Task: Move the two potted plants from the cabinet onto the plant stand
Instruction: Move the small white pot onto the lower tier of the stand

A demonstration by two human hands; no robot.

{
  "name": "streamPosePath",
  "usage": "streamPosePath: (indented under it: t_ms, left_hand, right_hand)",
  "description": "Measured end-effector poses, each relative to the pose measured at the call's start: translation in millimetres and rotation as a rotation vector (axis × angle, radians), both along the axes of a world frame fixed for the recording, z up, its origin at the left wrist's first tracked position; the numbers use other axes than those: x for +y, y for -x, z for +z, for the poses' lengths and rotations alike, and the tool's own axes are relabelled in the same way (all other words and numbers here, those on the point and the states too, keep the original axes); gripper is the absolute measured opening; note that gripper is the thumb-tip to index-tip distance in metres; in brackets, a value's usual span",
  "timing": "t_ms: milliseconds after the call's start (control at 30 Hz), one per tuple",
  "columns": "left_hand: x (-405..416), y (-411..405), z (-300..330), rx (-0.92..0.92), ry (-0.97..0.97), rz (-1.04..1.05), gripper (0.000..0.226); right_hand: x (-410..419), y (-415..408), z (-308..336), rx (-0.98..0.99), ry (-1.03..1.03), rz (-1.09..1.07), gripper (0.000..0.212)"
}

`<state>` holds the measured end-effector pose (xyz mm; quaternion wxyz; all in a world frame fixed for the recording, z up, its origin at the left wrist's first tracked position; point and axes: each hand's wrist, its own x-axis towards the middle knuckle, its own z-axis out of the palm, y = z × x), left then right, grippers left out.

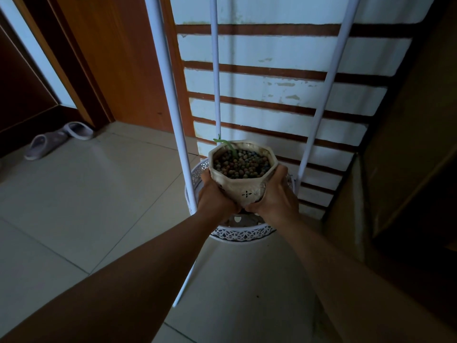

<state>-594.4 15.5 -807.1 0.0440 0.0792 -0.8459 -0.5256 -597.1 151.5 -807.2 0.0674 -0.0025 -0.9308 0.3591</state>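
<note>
Here the pot (243,169) sits clasped between left hand (214,198) and right hand (277,198).

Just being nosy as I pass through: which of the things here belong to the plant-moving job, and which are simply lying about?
Part of the job:
- octagonal cream pot filled with clay pebbles, small green sprout
- white plant stand with round lattice tray
- left hand and right hand, both gripping the pot above the tray

Just lying about:
- pair of slippers by the wooden door
</note>
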Motion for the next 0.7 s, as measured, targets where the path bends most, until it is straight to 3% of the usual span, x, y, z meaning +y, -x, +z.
streamPosePath:
  t_ms: [133, 333, 533, 700]
  left_hand:
    - [1.4, -3.3, 2.9, -0.033, 0.011, 0.004, 0.097]
    - [5.1, -12.8, 5.8, 0.051, -0.028, 0.013, 0.1]
    - [8.7, -12.6, 1.6, 0.047, 0.008, 0.081, 0.087]
    - [6.9, -11.2, 1.9, 0.022, -0.003, 0.058, 0.093]
  right_hand:
    - [6.2, -2.9, 5.6, -0.006, 0.127, 0.1, 0.107]
    - [20.8, 9.6, 22.5, -0.179, 0.395, 0.256, 0.133]
    - [18.7, 3.5, 20.2, -0.129, 0.483, 0.25, 0.113]
    - [17.4, -4.1, 21.0, -0.058, 0.483, 0.217, 0.106]
